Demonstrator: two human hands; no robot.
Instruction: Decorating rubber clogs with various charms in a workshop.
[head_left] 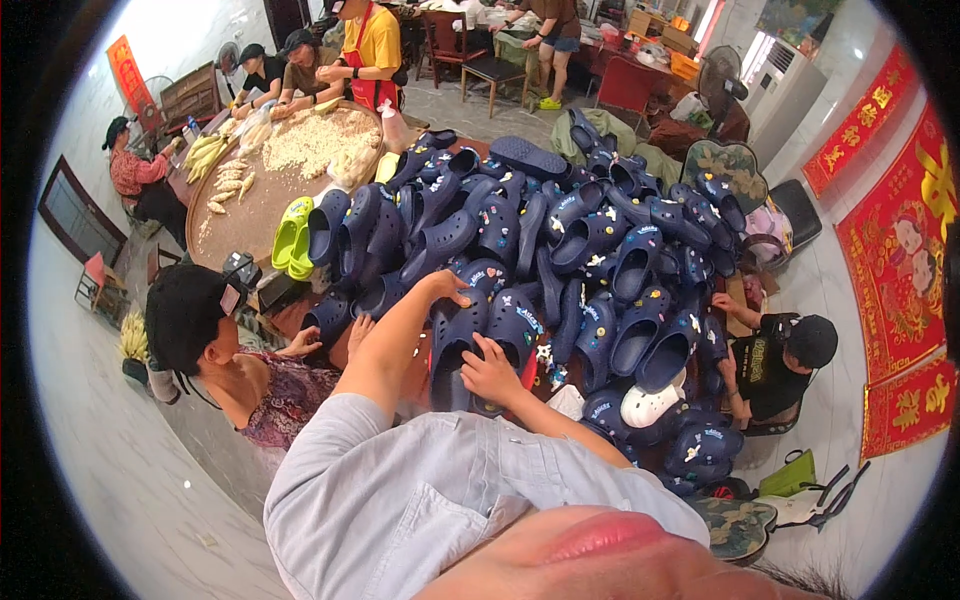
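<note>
A navy clog (454, 335) lies on the table in front of me beside another navy clog (513, 322) with small charms on its toe. My left hand (447, 287) is curled over the toe end of the first clog, its fingers partly hidden. Bent at the wrist, it seems to grip the clog there. Between the two clogs, my right hand (488, 369) holds the first one by its opening with curled fingers. Behind my hands rises a big heap of navy clogs (500, 225), many with colourful charms. Small loose charms (545, 355) lie to the right.
A person in a black cap (190, 310) sits close on my left, hands near clogs; another person (790, 345) sits at the right. Bright green clogs (292, 237) stand beside a round tray (255, 225) of pale pieces. A white clog (652, 402) lies right of my arm.
</note>
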